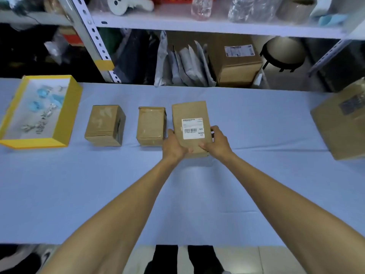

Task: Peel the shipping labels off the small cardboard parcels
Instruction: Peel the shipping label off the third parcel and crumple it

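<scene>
Three small cardboard parcels stand in a row on the pale blue table (pixel 197 194). The right parcel (pixel 188 111) is tilted up toward me and bears a white shipping label (pixel 192 128) with a barcode. My left hand (pixel 174 144) grips its lower left edge. My right hand (pixel 216 142) grips its lower right corner, fingers beside the label's right edge. The middle parcel (pixel 151 125) and the left parcel (pixel 105 125) show bare tops with no label, only tape marks.
A yellow tray (pixel 76 103) with crumpled scraps sits at the far left. A large cardboard box (pixel 339 127) stands at the table's right edge. Behind the table, a metal shelf (pixel 197 26) holds mailer bags (pixel 185 64) and a labelled carton (pixel 235 62).
</scene>
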The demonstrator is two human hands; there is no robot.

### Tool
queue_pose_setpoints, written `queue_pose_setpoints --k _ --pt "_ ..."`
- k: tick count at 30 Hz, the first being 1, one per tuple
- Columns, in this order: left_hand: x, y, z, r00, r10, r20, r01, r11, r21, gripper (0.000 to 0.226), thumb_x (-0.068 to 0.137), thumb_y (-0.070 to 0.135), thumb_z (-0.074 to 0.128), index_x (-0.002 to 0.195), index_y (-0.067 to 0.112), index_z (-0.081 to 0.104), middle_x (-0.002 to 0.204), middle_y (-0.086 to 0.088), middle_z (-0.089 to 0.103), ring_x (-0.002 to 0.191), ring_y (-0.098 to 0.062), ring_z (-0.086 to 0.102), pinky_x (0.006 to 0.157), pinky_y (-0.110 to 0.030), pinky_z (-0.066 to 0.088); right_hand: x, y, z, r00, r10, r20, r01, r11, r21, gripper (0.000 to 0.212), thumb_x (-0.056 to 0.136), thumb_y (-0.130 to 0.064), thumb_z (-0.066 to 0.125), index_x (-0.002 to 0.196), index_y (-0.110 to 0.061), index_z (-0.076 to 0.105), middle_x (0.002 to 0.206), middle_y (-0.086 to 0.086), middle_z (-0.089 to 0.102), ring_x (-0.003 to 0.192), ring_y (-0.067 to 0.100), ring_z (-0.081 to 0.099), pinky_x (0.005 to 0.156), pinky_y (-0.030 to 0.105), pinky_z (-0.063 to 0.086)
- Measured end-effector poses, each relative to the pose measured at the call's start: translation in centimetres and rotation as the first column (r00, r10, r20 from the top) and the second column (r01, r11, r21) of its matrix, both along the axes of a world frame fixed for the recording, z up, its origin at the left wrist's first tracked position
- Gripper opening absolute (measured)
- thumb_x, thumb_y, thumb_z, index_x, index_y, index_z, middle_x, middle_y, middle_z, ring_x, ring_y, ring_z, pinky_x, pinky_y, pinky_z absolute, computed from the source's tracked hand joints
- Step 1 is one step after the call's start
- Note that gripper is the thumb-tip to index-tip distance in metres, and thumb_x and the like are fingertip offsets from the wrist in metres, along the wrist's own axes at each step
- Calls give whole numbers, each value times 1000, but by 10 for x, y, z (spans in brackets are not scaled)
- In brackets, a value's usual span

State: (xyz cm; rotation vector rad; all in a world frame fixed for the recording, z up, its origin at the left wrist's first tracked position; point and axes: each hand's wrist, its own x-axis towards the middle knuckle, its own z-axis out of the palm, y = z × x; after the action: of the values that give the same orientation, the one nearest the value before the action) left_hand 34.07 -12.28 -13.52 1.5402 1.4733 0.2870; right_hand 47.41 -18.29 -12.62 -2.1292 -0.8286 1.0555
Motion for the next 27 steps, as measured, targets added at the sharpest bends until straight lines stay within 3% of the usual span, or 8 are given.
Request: queue_pose_setpoints --k 3,6,11,15,18,21,23,27 --pt "-9 -17 10 998 -45 34 43 997 63 64 62 9 86 104 11 37 101 -1 57 98 -28 61 81 -42 53 -1 -13 9 1000 -16 14 16 1000 0 50 75 2 69 115 -5 40 95 1 50 87 23 53 63 33 51" --pt "-17 -33 16 995 -80 61 75 994 77 64 61 11 86 102 14 37 99 2 57 93 -24 60 80 -41 54 -4 -29 17 1000 -18 16 18 1000 -17 52 71 2 71 110 -8 37 90 0 49 84 24 56 66 39 56" --pt "-33 -52 14 993 -116 34 116 993 -1 52 73 13 78 107 5 39 114 -9 60 102 -28 60 86 -43 53 -15 -52 19 992 99 77 -97 995 -29 70 69 0 74 129 -11 40 114 11 59 103 29 60 80 46 57" --pt "-40 -63 6 996 -69 49 67 997 42 47 73 11 76 105 4 43 113 -14 60 102 -31 60 86 -47 52 -26 -58 11 992 73 105 -69 997 -41 71 66 0 77 126 -11 40 116 14 60 104 31 61 85 50 55" --pt "-39 -69 6 997 -40 61 36 997 67 55 72 7 75 116 4 42 110 -14 62 100 -30 62 85 -43 53 -30 -59 9 984 82 157 -76 996 -42 69 65 -1 77 121 -11 39 114 15 58 102 32 59 84 46 54" --pt "-39 -72 5 994 -23 107 16 998 65 87 72 2 71 141 19 22 91 -12 64 87 -30 65 79 -42 55 -30 -61 7 981 85 174 -81 996 -34 68 64 -1 76 119 -12 39 114 15 58 102 33 59 83 45 54" --pt "-40 -72 6 990 -49 133 37 995 91 89 70 0 67 140 31 20 80 -9 61 75 -29 62 72 -41 55 -31 -61 5 979 77 186 -73 997 -30 67 62 -2 76 118 -12 40 112 15 58 101 34 60 83 48 54" --pt "-41 -68 9 985 -142 97 126 980 154 84 69 -1 65 137 30 29 85 -6 57 72 -24 52 69 -39 50 -33 -62 4 983 39 178 -36 999 -21 63 61 -2 75 113 -13 40 111 15 57 100 34 59 81 48 55"
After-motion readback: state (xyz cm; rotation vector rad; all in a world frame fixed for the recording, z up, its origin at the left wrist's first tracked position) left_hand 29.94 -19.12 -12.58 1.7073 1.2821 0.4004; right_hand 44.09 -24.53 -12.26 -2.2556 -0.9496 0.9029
